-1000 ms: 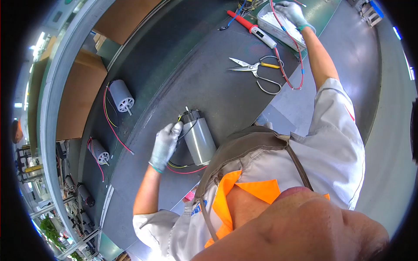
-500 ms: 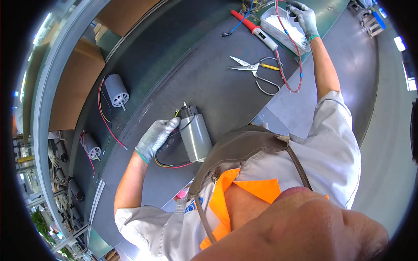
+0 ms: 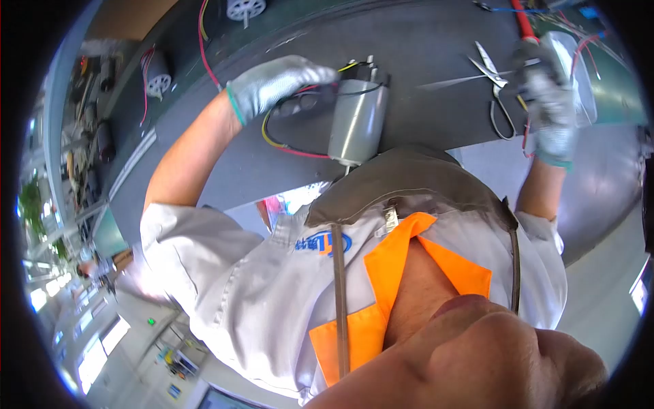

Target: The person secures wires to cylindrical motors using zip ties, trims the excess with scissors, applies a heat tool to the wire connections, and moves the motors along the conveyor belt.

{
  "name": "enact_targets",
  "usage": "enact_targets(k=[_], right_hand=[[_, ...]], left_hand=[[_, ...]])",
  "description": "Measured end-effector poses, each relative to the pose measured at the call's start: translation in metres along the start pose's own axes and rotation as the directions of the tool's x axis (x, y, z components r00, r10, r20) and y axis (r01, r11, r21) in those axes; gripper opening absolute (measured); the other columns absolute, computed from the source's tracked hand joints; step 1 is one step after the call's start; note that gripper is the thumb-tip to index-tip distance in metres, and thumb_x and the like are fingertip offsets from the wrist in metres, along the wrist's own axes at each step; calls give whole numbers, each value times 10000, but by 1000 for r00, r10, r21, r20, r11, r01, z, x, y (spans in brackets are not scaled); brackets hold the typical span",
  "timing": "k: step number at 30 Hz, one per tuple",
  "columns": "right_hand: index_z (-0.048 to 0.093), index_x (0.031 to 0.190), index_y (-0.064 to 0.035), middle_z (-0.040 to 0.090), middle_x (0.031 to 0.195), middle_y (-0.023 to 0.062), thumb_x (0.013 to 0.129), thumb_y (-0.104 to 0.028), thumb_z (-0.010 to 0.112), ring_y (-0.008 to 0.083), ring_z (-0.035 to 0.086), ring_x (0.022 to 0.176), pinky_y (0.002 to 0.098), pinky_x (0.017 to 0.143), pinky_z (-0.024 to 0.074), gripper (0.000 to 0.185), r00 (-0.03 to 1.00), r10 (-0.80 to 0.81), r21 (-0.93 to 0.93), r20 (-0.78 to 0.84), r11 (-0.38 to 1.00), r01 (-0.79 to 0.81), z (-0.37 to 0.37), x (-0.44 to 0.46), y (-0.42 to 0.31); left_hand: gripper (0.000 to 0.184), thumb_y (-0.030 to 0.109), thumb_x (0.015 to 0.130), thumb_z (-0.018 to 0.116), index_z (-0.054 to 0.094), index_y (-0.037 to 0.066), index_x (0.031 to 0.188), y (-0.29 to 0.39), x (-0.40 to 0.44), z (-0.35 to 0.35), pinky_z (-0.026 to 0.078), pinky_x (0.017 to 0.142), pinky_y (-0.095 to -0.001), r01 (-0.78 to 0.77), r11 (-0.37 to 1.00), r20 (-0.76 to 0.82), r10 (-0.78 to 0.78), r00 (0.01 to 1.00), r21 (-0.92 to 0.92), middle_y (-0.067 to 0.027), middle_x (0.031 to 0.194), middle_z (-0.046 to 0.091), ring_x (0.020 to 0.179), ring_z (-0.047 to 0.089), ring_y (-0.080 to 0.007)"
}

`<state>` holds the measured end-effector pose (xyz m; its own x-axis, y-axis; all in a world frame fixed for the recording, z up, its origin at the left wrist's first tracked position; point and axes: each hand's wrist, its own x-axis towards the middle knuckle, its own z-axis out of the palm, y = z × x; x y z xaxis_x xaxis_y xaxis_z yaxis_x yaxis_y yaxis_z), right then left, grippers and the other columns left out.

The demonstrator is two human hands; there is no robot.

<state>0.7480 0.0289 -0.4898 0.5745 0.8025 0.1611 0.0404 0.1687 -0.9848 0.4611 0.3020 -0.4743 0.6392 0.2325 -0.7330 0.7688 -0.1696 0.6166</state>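
Note:
A grey cylindrical motor (image 3: 357, 123) lies on the dark bench, its black end away from me. My left hand (image 3: 283, 85), in a pale glove, has its fingers pressed together on the wires at that black end. Yellow, red and black wires (image 3: 272, 140) loop below this hand to the motor's near end. Blurred by motion, my gloved right hand (image 3: 548, 102) is beside the clear tray (image 3: 582, 85), its fingers closed on a thin white strip (image 3: 456, 81) that stretches leftward. Metal scissors (image 3: 499, 102) lie just left of the right hand, partly behind the strip.
The red tool (image 3: 524, 24) lies beyond my right hand. Another motor (image 3: 245, 8) is at the top edge, and one more (image 3: 158, 80) is at the upper left. Blue and red cables (image 3: 586, 44) are at the far right. A metal rail (image 3: 133, 163) borders the left side.
The view has turned, so the bench now appears higher. My right hand has come away from the tray's far part toward the scissors with a white strip. My left hand stays by the motor's black end.

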Motion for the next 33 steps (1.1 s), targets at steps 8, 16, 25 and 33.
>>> enact_targets(k=[8, 16, 25, 33], right_hand=[[697, 1023, -112, 705, 1069, 84, 740, -70, 643, 300, 689, 889, 406, 717, 560, 291, 545, -466, -289, 697, 513, 808, 143, -13, 94], [694, 1088, -139, 678, 1167, 38, 775, -82, 638, 275, 674, 983, 405, 776, 568, 323, 621, -331, -389, 710, 551, 738, 146, -6, 87], [602, 1319, -34, 709, 883, 31, 958, -94, 611, 56, 639, 716, 204, 590, 509, 367, 906, 360, 120, 221, 912, -392, 144, 28, 73], [577, 1358, -28, 642, 799, -18, 919, -103, 618, 33, 562, 644, 175, 540, 421, 448, 904, 350, 89, 244, 920, -381, 131, 37, 79]], left_hand=[[509, 541, 992, 477, 703, 98, 1099, -2, -5, 11, 403, 417, -196, 60, 994, -60, -65, 996, -92, -8, 685, 621, 490, 505, -54], [263, 244, 970, 590, 709, 11, 996, -38, 43, 46, 458, 528, -249, -235, 902, -389, 83, 918, -362, -12, 771, 648, 619, 575, -67], [191, 95, 930, 683, 718, -33, 1066, -20, 54, 88, 473, 576, -188, -517, 674, -589, 148, 794, -528, -8, 853, 699, 675, 577, -27], [203, 101, 929, 689, 721, -24, 1084, -17, 64, 94, 453, 541, -181, -531, 733, -620, 193, 761, -424, -15, 852, 702, 642, 572, -22]])
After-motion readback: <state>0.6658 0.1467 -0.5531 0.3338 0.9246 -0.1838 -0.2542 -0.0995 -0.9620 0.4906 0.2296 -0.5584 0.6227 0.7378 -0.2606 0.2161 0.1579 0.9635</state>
